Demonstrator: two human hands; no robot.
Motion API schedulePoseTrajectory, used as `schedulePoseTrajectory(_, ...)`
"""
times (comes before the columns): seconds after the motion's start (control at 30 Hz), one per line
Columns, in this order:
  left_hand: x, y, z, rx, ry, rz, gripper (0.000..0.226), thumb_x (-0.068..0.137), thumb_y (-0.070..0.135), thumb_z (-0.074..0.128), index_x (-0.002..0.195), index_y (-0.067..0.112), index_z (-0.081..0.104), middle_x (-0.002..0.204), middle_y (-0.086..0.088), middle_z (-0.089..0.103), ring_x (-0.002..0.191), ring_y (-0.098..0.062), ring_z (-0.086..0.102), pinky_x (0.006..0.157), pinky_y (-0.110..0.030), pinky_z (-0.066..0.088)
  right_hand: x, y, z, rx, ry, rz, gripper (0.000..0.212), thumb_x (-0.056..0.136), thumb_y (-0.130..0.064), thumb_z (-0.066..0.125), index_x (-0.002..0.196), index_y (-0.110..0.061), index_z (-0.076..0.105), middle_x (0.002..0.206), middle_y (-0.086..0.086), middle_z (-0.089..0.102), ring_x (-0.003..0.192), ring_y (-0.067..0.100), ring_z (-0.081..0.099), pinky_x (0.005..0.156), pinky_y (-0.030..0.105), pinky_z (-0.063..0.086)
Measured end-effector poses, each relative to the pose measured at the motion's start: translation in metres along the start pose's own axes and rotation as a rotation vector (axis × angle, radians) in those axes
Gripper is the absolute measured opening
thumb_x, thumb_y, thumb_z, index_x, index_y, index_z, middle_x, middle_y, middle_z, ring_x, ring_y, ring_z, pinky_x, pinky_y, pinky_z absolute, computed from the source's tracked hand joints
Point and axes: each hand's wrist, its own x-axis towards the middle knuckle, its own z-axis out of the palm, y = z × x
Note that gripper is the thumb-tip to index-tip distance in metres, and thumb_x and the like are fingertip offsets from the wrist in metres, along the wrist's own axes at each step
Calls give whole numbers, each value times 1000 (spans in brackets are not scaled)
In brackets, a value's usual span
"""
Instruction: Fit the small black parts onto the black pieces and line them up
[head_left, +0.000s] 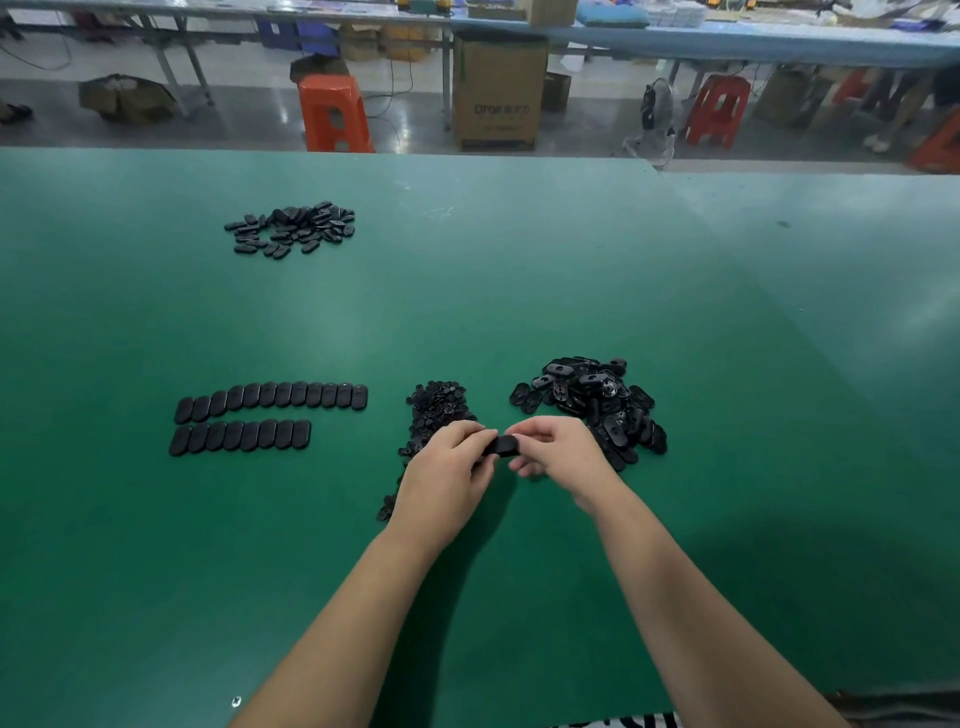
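Fingers (480, 434) of both hands around one black piece (503, 445).

Factory assembly floor: long green workbench (467, 260), plastic stools (332, 111), cardboard cartons (498, 88), second bench line (727, 41).

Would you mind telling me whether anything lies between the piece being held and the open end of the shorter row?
Nothing visible does. Both hands, left hand and right hand, pinch the black piece; bare green table separates it from the shorter row.
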Motion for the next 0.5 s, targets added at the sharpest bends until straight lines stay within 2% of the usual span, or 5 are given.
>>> schedulePoseTrajectory(0.17, -1, 0, -4, 4, -45, -3, 32, 94, 17, 65, 125, 20, 68, 107, 5, 69, 92, -19, 63, 73, -33, 52, -8, -7, 1, 185, -165, 48, 24, 102, 7, 49, 108, -4, 68, 88, 13, 75, 74, 17, 75, 70, 21, 59)
schedulePoseTrajectory(0.3, -5, -4, -8, 2, -73, 12, 29, 95, 18, 66, 124, 17, 69, 109, 1, 69, 96, -22, 64, 76, -37, 53, -12, -8, -4, 139, -232, 55, 25, 103, 4, 47, 123, -4, 59, 92, 18, 73, 77, 19, 75, 71, 25, 61)
schedulePoseTrajectory(0.5, -3, -2, -10, -23, -68, 13, 28, 95, 19, 67, 123, 16, 70, 114, 4, 70, 97, -20, 66, 79, -31, 53, -14, -10, -4, 114, -198, 35, 8, 103, -4, 55, 106, -1, 61, 84, 16, 74, 68, 22, 74, 62, 27, 61)
